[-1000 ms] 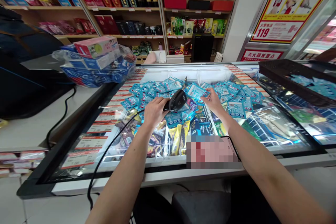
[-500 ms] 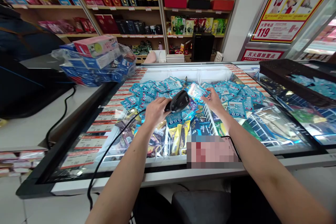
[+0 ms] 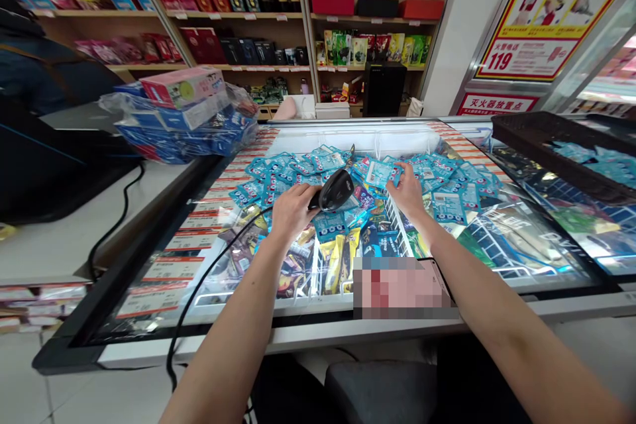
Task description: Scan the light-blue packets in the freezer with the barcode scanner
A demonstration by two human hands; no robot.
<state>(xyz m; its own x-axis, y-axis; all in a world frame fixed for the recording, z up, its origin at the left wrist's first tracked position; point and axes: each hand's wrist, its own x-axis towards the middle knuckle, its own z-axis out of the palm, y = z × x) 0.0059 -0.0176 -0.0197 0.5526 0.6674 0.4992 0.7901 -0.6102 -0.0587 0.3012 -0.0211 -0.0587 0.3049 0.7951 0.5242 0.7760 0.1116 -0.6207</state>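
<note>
A black barcode scanner (image 3: 336,191) is gripped in my left hand (image 3: 293,213), its head angled to the right and its cable trailing toward me. My right hand (image 3: 408,192) pinches a small blue packet (image 3: 380,173) by its right edge, just right of the scanner head. A white label with a barcode shows on the packet. Many similar blue packets (image 3: 450,207) lie spread over the glass top of a chest freezer (image 3: 209,271) around both hands. Through the glass, wrapped goods in white wire baskets show below.
A phone (image 3: 437,278) with a blurred screen lies at the freezer's near edge. Plastic-wrapped boxes (image 3: 183,109) are stacked at the left, and a dark brown tray (image 3: 546,146) with blue packets sits at the right. Stocked shelves (image 3: 233,13) stand behind.
My right hand has turned the packet, so the bright glare on it is gone and its barcode label shows. The scanner has shifted slightly left.
</note>
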